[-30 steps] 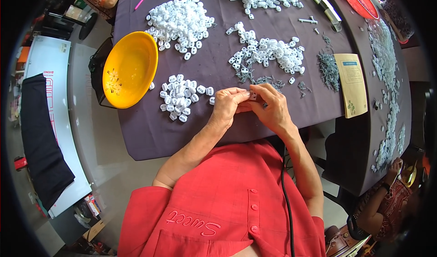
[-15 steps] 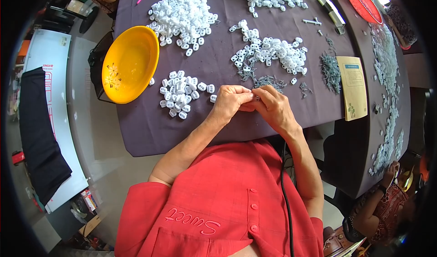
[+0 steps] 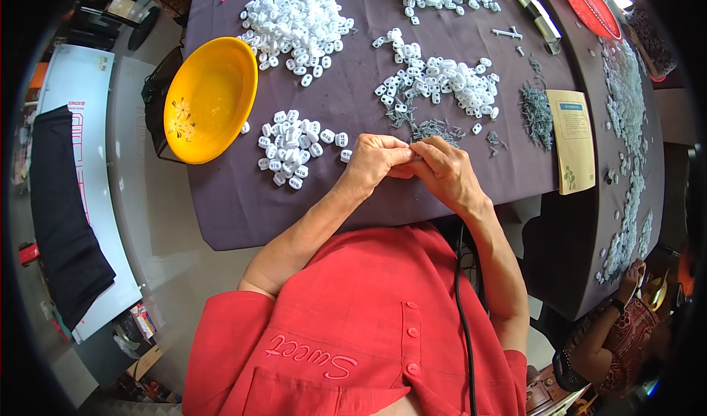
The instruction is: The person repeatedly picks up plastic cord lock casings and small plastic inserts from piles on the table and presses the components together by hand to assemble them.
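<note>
Pinching together above the dark tablecloth point(image 3: 236, 210), both hands point(image 3: 412, 162) meet fingertip-to-fingertip.

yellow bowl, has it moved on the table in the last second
No. The yellow bowl keeps its place at the table's left edge, beside the small pile of white pieces; only the camera shifted.

Dark purple cloth-covered table point(image 3: 243, 210) across centre and right of frame. Pale grey smooth floor point(image 3: 140, 195) at left. White flat board point(image 3: 70, 77) w/ black folded fabric point(image 3: 62, 224) on it, far left. Bright daylight upper right corner. Small clutter lower left, too blurred to tell.
</note>
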The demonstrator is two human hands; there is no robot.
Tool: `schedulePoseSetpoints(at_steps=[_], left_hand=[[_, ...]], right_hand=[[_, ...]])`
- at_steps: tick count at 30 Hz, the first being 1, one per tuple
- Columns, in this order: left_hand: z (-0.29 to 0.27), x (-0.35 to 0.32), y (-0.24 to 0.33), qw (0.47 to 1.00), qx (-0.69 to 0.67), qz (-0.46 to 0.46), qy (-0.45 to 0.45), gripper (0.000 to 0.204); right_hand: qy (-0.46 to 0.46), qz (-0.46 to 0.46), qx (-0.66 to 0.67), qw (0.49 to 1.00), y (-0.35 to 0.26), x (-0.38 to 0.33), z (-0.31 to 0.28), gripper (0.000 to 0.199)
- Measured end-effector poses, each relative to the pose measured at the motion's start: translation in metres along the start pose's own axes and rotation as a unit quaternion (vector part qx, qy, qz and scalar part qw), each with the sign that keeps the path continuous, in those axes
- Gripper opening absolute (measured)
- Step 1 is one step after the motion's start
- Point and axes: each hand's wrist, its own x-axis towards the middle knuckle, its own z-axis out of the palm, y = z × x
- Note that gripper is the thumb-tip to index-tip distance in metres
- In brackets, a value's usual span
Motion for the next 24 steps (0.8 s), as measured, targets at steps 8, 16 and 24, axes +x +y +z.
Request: schedulePoseSetpoints(at_steps=[8,16,24], left_hand=[[0.004,0.0,0.003,1.0,0.001,-0.018,0.009,0.015],[0.006,-0.001,-0.001,1.0,-0.004,0.006,0.009,0.016],[0.011,-0.004,0.003,0.998,0.02,0.056,0.004,0.016]], right_hand=[[-0.009,0.01,-0.013,1.0,0.0,-0.001,0.0,0.019],[0.016,0.038,0.052,0.998,0.001,0.001,-0.001,0.017],[0.033,0.213,0.201,0.956,-0.003,-0.005,-0.002,0.02]])
